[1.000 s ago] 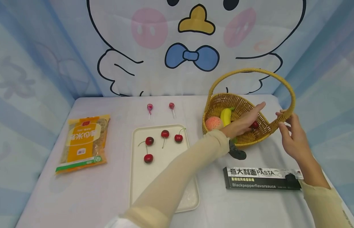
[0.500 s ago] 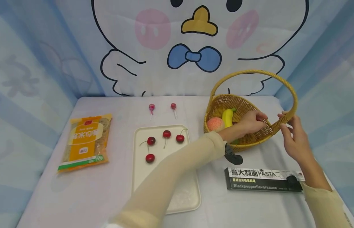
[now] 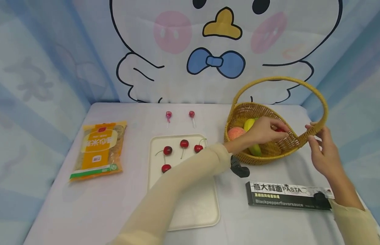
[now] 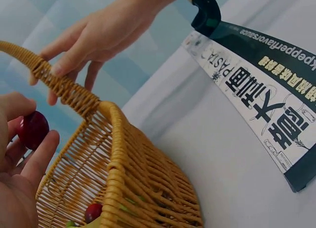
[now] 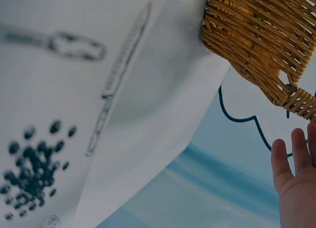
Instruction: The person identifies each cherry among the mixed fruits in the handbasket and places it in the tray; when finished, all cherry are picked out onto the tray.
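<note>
My left hand (image 3: 263, 131) is over the inside of a wicker basket (image 3: 249, 109), pinching a dark red cherry (image 4: 33, 130) between thumb and fingers. At the basket's right end, my right hand (image 3: 325, 153) grips the lower part of the handle (image 4: 61, 85), thumb on the near side and fingers behind. Inside the basket lie a peach (image 3: 235, 132), a yellow banana (image 3: 248, 124) and another red cherry (image 4: 93, 212). A yellow-green thing (image 3: 255, 150) sits below my left wrist, partly hidden, so its kind is unclear.
A cream tray (image 3: 193, 217) with several stemmed cherries (image 3: 184, 143) lies partly under my left forearm. Two lollipops (image 3: 192, 114) lie behind it. A pasta box (image 3: 287, 195) is in front of the basket; an orange food bag (image 3: 99, 148) is at left.
A second ago my left hand stretched over the basket with straight fingers; now they are bent and pinch the cherry. My right hand stays at the handle. The head view has shifted slightly.
</note>
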### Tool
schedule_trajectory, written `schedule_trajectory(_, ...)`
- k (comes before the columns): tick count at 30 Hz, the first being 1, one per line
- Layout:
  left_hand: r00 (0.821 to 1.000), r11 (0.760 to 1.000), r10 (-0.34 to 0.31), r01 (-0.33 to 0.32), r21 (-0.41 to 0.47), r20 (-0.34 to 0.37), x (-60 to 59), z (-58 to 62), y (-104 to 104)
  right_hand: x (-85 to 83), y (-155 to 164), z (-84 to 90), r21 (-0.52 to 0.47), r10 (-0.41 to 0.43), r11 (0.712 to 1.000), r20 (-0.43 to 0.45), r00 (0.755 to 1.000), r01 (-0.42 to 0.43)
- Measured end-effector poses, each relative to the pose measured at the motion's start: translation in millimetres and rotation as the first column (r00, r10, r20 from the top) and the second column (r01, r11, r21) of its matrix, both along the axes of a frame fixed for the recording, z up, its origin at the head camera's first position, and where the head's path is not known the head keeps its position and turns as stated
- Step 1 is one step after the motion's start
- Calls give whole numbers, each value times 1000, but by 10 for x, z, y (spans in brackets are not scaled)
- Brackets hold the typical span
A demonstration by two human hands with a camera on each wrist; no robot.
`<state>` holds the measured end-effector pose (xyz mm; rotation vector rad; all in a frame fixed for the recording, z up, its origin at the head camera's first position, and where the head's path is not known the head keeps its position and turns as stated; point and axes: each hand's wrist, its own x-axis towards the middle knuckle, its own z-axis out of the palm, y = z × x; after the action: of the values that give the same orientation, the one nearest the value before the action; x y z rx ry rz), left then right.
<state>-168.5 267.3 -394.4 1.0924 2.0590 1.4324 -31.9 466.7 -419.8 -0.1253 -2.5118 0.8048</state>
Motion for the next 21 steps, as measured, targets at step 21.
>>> schedule_trajectory(21,970,994,-104,108,2,-220,33,99,-586,19,-11,33,22,-47,999,86,995,45)
